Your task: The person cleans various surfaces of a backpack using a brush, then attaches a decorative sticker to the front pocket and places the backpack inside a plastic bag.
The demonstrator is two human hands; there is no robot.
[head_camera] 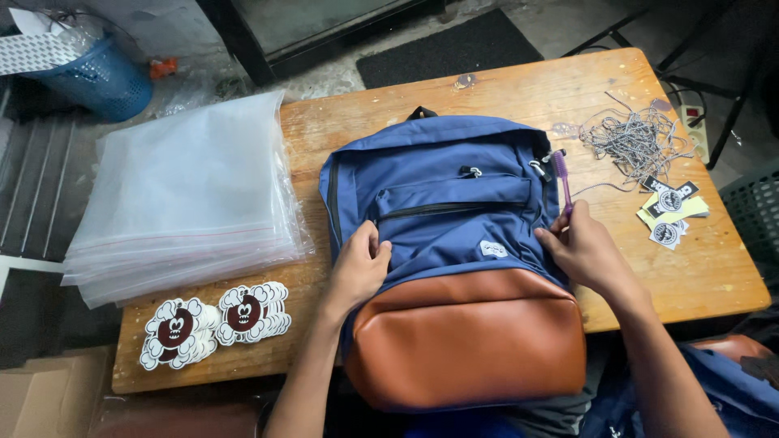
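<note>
Blue backpack (442, 211) with tan leather base lies flat, centre of wooden table (714, 276), base overhanging near edge. Left hand (359, 268) rests on backpack's left front, fingers curled and pressing the fabric, gripping nothing separate. Right hand (583, 251) at backpack's right side, fingers pinched on a purple tool (562, 180) pointing far. Stack of clear plastic bags (187, 195) left; cartoon stickers (215, 320) near left; grey strings (637, 138) and hang tags (669, 212) right.
</note>
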